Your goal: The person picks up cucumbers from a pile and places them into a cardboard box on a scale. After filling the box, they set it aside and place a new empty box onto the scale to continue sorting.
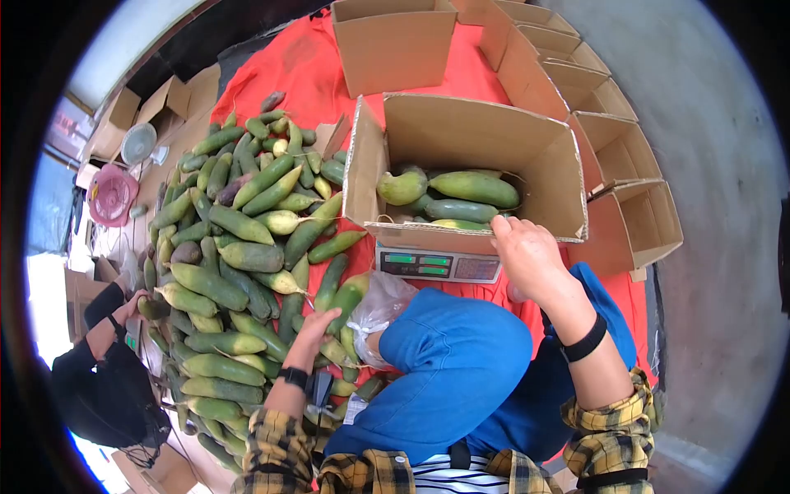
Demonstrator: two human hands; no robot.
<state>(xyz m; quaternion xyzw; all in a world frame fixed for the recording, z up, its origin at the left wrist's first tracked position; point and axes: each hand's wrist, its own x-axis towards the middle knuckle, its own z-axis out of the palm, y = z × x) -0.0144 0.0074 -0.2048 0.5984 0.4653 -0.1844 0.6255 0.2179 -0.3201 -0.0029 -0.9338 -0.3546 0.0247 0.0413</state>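
Note:
My right hand (529, 257) grips the near rim of an open cardboard box (461, 239), its fingers curled over the edge at the right. Several green radishes (476, 189) lie inside that box. Beneath the box shows a digital scale (436, 265) with lit green displays. My left hand (313, 331) is low over the radish pile (214, 284), fingers stretched out beside a green radish (352, 296) with a pale end. Whether the fingers touch that radish is hard to tell; none is clearly held.
Open cardboard boxes (605, 90) line the right side, and another box (393, 49) stands at the back. A red cloth (296, 62) covers the floor. A co-worker in black (115, 387) reaches into the pile from the left. A pink basket (113, 196) and a fan (139, 143) stand far left.

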